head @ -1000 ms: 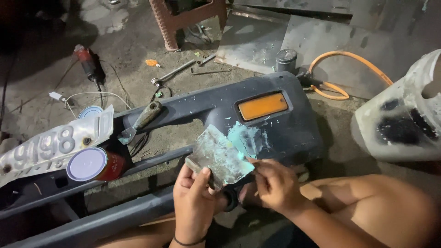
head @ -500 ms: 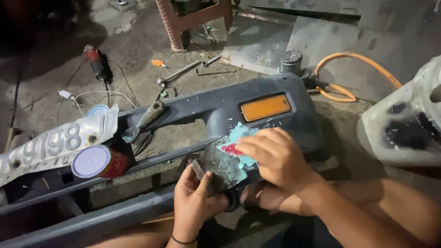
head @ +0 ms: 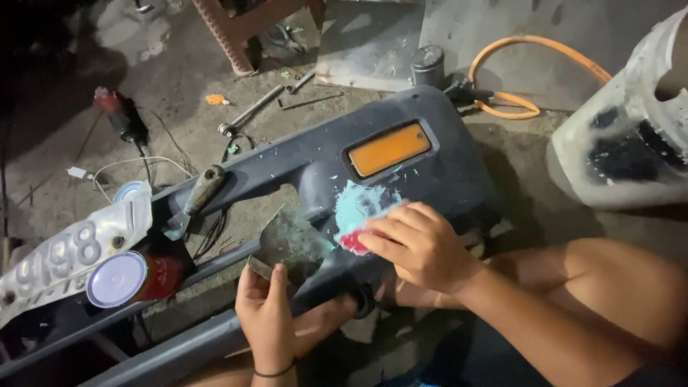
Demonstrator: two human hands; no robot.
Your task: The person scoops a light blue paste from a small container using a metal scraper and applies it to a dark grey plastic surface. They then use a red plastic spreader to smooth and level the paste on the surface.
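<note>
Right hand (head: 423, 247) presses a small red spreader (head: 355, 242) into the pale green filler patch (head: 358, 204) on the dark grey bumper panel (head: 287, 168), just below the orange reflector (head: 388, 149). Left hand (head: 266, 315) pinches a smeared flat mixing board (head: 290, 244) by its lower edge, held just beside the patch. Red tin with white lid (head: 118, 278) sits left on the floor.

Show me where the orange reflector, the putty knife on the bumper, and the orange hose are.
orange reflector (head: 389, 149), head view, middle of its face.
putty knife (head: 195, 199), head view, on the handle.
orange hose (head: 534, 43), head view, top of the loop.
</note>
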